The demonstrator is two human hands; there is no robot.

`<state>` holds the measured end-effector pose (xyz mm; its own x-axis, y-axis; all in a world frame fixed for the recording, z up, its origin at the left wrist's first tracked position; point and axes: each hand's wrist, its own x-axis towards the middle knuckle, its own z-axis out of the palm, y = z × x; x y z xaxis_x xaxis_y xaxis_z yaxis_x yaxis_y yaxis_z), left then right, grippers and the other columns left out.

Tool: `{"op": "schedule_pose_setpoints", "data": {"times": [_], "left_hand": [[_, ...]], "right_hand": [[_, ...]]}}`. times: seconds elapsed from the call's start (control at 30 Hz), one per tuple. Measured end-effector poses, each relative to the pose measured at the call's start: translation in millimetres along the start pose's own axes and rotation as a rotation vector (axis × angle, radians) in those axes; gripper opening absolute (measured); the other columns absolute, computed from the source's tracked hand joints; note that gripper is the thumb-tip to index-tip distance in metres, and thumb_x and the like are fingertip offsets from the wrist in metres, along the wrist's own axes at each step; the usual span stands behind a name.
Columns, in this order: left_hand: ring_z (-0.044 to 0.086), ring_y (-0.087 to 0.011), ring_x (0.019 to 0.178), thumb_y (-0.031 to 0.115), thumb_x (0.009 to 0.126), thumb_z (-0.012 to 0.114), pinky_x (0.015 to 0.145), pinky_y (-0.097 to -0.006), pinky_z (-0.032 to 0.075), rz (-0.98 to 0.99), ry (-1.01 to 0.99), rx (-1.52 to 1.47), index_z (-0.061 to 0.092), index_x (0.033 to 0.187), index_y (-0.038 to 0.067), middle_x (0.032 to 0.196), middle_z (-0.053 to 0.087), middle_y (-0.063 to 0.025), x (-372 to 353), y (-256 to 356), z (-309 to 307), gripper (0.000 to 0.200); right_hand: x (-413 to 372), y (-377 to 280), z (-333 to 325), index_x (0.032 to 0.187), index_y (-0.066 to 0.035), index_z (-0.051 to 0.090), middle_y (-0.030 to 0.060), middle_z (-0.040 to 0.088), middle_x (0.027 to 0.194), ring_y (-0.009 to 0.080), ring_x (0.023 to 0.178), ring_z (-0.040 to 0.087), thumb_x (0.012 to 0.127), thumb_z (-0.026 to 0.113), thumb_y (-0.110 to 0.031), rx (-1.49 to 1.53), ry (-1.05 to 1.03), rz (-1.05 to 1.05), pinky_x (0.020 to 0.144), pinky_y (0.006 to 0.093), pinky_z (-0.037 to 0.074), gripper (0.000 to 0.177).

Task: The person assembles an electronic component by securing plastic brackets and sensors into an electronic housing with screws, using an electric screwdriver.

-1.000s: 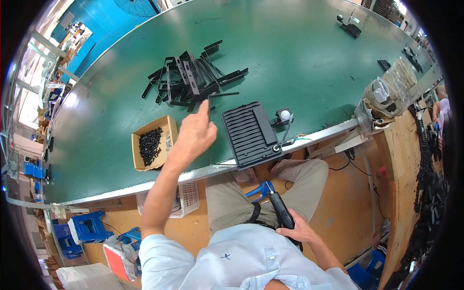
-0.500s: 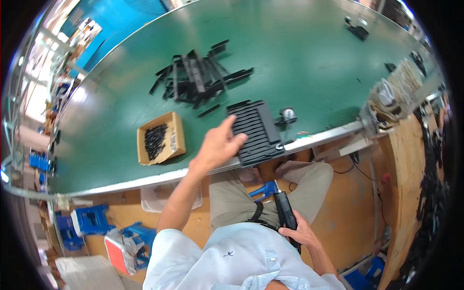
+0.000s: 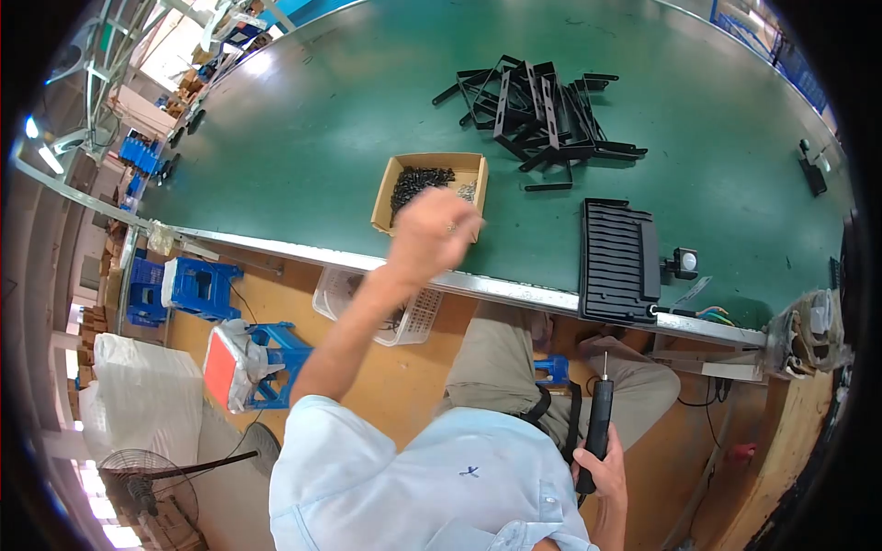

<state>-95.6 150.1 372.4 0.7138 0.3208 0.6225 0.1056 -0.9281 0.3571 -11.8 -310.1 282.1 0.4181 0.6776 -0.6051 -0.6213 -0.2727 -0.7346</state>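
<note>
My left hand (image 3: 430, 231), somewhat blurred, is over the near edge of a small cardboard box (image 3: 382, 209). Its fingers are curled together, and what they hold, if anything, is too small to name. Black screws (image 3: 418, 184) and a few silver pieces (image 3: 468, 191) lie in the box. Low on the right, my right hand (image 3: 602, 464) grips a black electric screwdriver (image 3: 598, 418), bit pointing up. A black ribbed housing (image 3: 614, 262) overhangs the table's front edge, with a small sensor (image 3: 684, 263) and coloured wires (image 3: 715, 315) beside it.
Black metal brackets (image 3: 551, 115) are heaped on the green table (image 3: 312, 138). Another small black part (image 3: 812, 174) lies far right. A plastic bag (image 3: 808, 335) hangs at the right corner. Below are a white basket (image 3: 418, 317), blue stools (image 3: 204, 286) and a fan (image 3: 147, 482).
My left hand has left the ribbed housing and moved to the box, its fingers now curled. My right hand still grips the screwdriver. The view has turned left.
</note>
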Motion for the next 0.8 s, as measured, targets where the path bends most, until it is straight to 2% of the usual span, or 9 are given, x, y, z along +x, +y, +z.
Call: {"op": "schedule_pose_setpoints", "data": {"times": [0.07,0.13,0.23,0.43,0.63,0.67,0.73,0.77,0.8], "left_hand": [[0.067,-0.0287,0.078,0.006,0.086,0.075,0.071,-0.0376,0.053,-0.130,-0.087,0.059,0.074,0.095,0.003,0.086,0.070,-0.0105,-0.7,-38.1,-23.3,0.010],[0.069,-0.0289,0.079,0.007,0.087,0.074,0.073,-0.0379,0.054,-0.288,-0.291,0.069,0.074,0.099,0.002,0.088,0.071,-0.0124,-1.3,-58.2,-36.0,0.013],[0.070,-0.0293,0.081,0.008,0.087,0.074,0.075,-0.0393,0.055,-0.238,-0.377,0.097,0.074,0.101,0.001,0.090,0.071,-0.0149,-4.0,-76.7,-26.9,0.016],[0.071,-0.0313,0.083,0.010,0.083,0.077,0.079,-0.0405,0.056,-0.288,-0.524,0.195,0.075,0.098,0.000,0.090,0.072,-0.0166,3.2,-82.0,-14.0,0.017],[0.071,-0.0345,0.086,0.007,0.087,0.074,0.080,-0.0410,0.055,-0.203,-0.498,0.108,0.074,0.096,-0.001,0.093,0.073,-0.0177,4.8,-94.0,-12.3,0.012],[0.070,-0.0355,0.085,0.007,0.088,0.073,0.080,-0.0415,0.054,-0.186,-0.502,0.122,0.073,0.098,-0.001,0.095,0.073,-0.0179,6.2,-92.5,-12.7,0.013],[0.071,-0.0311,0.085,0.005,0.093,0.070,0.080,-0.0385,0.055,-0.150,-0.356,0.152,0.070,0.101,-0.003,0.095,0.074,-0.0162,9.7,-84.6,-12.0,0.012],[0.072,-0.0289,0.085,0.005,0.095,0.068,0.080,-0.0370,0.056,-0.133,-0.282,0.168,0.068,0.103,-0.003,0.095,0.074,-0.0153,12.1,-79.7,-12.8,0.011],[0.072,-0.0260,0.085,0.004,0.097,0.066,0.080,-0.0351,0.057,-0.258,-0.216,-0.015,0.067,0.104,-0.004,0.095,0.074,-0.0142,13.5,-72.8,-13.4,0.010]], "right_hand": [[6.6,1.2,4.6,0.120,-0.004,0.047,0.0056,0.061,0.082,0.0158,0.054,0.061,0.081,0.083,-0.006,-0.033,0.000,0.026,0.048,0.0317,0.051,0.053],[11.8,6.6,5.0,0.119,-0.004,0.050,0.0049,0.061,0.083,0.0141,0.060,0.061,0.081,0.085,-0.009,-0.100,-0.013,0.038,0.053,0.0303,0.051,0.053],[14.7,8.0,10.7,0.119,-0.004,0.053,0.0034,0.062,0.085,0.0115,0.068,0.061,0.079,0.087,-0.014,-0.204,-0.005,0.004,0.060,0.0284,0.051,0.054],[10.7,8.3,13.9,0.125,-0.002,0.056,0.0004,0.060,0.087,0.0103,0.078,0.058,0.077,0.092,-0.020,-0.268,0.019,0.036,0.069,0.0273,0.049,0.063],[6.9,-4.8,12.9,0.138,0.000,0.053,0.0059,0.060,0.101,0.0170,0.093,0.059,0.077,0.092,-0.034,-0.442,0.016,0.091,0.084,0.0342,0.049,0.080],[6.9,-3.1,12.8,0.132,-0.002,0.055,0.0048,0.060,0.098,0.0160,0.091,0.059,0.077,0.092,-0.033,-0.450,0.032,0.056,0.081,0.0339,0.049,0.074],[8.5,0.2,11.5,0.119,-0.005,0.058,0.0027,0.060,0.093,0.0139,0.086,0.058,0.075,0.093,-0.031,-0.473,0.052,-0.009,0.077,0.0332,0.049,0.062],[8.4,-1.7,10.4,0.120,-0.005,0.058,0.0025,0.061,0.093,0.0135,0.086,0.058,0.075,0.093,-0.031,-0.494,0.033,-0.030,0.076,0.0328,0.049,0.062],[7.0,-4.7,9.3,0.120,-0.004,0.058,0.0023,0.061,0.092,0.0132,0.085,0.058,0.076,0.093,-0.032,-0.512,0.015,-0.049,0.075,0.0325,0.049,0.063]]}}
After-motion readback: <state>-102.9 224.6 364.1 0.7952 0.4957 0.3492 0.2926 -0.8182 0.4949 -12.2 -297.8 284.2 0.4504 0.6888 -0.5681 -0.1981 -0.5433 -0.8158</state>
